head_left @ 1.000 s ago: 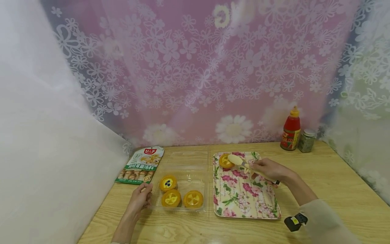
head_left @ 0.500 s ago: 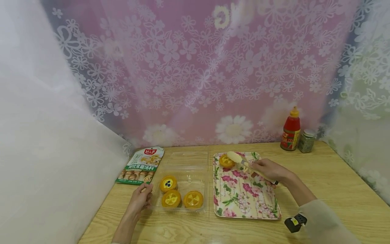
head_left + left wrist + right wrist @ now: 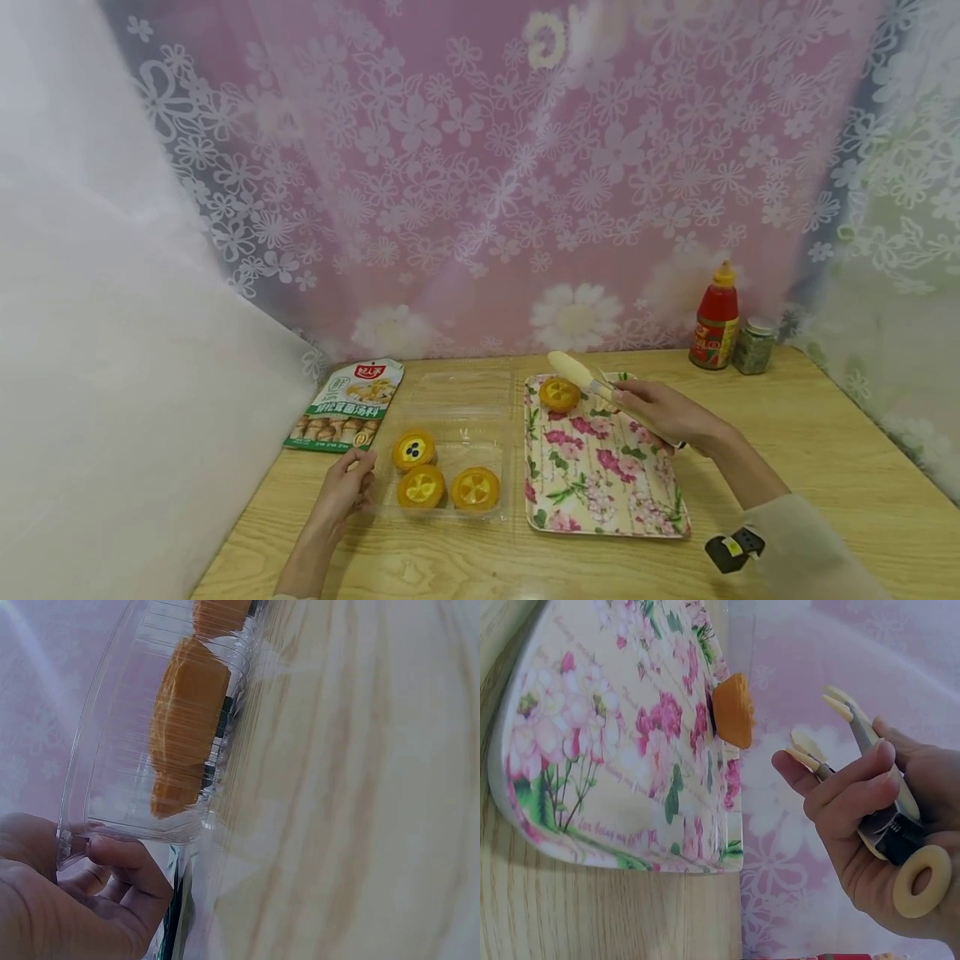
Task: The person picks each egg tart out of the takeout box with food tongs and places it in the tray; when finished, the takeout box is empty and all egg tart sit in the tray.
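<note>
My left hand (image 3: 347, 485) pinches the left rim of a clear plastic clamshell box (image 3: 504, 467), whose lid lies folded back behind it. Inside are 3 egg tarts: one tart (image 3: 413, 451) with dark berries on top, another tart (image 3: 421, 487) and a third tart (image 3: 476, 489) with pale crossed marks. In my right hand (image 3: 663, 414) is a pair of cream-tipped food tongs (image 3: 572, 369), held above a flowered tray (image 3: 555, 500). One egg tart (image 3: 559, 395) sits at the tray's back left corner. The right wrist view shows the tongs' tips (image 3: 838, 705) spread, apart from that tart.
A green and white soup seasoning pouch (image 3: 347, 408) lies left of the box. At the back right stand a red sauce bottle (image 3: 716, 321) with a yellow cap and a small spice jar (image 3: 755, 347). A flowered curtain (image 3: 480, 208) hangs behind the wooden table (image 3: 420, 567).
The tongs have lifted up and away from the tart on the tray, uncovering it. My right hand has risen slightly. My left hand stays at the box's rim.
</note>
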`<action>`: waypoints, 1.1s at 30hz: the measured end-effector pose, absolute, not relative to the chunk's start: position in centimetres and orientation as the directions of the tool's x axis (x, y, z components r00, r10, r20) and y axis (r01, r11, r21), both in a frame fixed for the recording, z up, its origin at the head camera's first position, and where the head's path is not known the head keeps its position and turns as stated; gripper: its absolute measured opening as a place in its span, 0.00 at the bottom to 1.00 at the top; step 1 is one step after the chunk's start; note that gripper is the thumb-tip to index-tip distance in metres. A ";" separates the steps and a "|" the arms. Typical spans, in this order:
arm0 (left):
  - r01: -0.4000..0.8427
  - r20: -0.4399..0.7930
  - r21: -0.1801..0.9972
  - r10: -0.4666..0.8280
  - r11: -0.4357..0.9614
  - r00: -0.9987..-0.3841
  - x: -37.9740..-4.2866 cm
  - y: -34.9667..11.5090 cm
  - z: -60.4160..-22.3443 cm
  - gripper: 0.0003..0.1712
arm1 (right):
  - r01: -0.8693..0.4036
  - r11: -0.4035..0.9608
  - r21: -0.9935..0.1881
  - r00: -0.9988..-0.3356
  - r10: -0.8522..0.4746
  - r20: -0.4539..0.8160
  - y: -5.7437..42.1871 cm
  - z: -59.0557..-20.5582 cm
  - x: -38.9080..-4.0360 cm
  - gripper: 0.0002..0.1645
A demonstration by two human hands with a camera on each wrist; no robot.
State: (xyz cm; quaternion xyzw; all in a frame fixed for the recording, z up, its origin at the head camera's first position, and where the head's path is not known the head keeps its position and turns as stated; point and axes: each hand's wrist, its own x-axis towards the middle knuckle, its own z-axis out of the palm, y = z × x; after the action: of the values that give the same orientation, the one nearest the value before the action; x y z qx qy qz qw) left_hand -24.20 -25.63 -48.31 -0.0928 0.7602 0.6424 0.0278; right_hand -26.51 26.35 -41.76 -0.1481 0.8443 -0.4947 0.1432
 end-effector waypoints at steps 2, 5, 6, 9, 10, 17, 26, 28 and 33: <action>-0.177 -0.162 0.972 -0.104 0.157 -0.981 -24.2 -25.6 -48.3 0.15 | -0.119 0.459 -0.881 -0.906 -0.413 -0.093 26.1 -41.7 -26.4 0.41; -0.176 -0.161 0.972 -0.101 0.159 -0.982 -24.2 -25.6 -48.2 0.15 | -0.138 0.446 -0.884 -0.887 -0.453 -0.090 25.6 -41.5 -26.2 0.41; -0.176 -0.162 0.971 -0.101 0.159 -0.982 -24.2 -25.6 -48.2 0.15 | -0.150 0.440 -0.885 -0.882 -0.464 -0.081 25.4 -41.5 -26.0 0.41; -0.177 -0.161 0.971 -0.103 0.160 -0.981 -24.2 -25.6 -48.2 0.15 | -0.186 0.433 -0.882 -0.875 -0.481 -0.052 24.6 -41.1 -25.6 0.40; -0.176 -0.160 0.971 -0.105 0.161 -0.981 -24.3 -25.6 -48.1 0.15 | -0.198 0.438 -0.877 -0.875 -0.482 -0.042 24.3 -40.9 -25.5 0.40; -0.182 -0.165 0.969 -0.110 0.165 -0.980 -24.6 -25.6 -47.9 0.16 | -0.230 0.479 -0.847 -0.881 -0.473 -0.029 21.8 -39.7 -24.6 0.42; -0.188 -0.171 0.968 -0.114 0.164 -0.979 -24.7 -25.7 -48.0 0.15 | -0.264 0.511 -0.818 -0.865 -0.501 -0.034 18.6 -39.4 -24.0 0.52; -0.191 -0.173 0.968 -0.116 0.163 -0.978 -24.6 -25.7 -48.1 0.16 | -0.276 0.509 -0.815 -0.855 -0.518 -0.034 18.2 -39.6 -23.9 0.54; -0.187 -0.170 0.968 -0.112 0.167 -0.979 -24.4 -25.6 -48.0 0.15 | -0.416 0.556 -0.720 -0.809 -0.588 0.013 17.3 -39.8 -23.9 0.51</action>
State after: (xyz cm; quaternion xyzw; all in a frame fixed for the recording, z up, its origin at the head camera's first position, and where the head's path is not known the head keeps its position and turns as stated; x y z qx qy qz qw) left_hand -24.44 -25.64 -47.98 -0.0979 0.7633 0.6379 0.0294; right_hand -23.89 17.26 -39.82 -0.2869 0.8745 -0.3739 0.1150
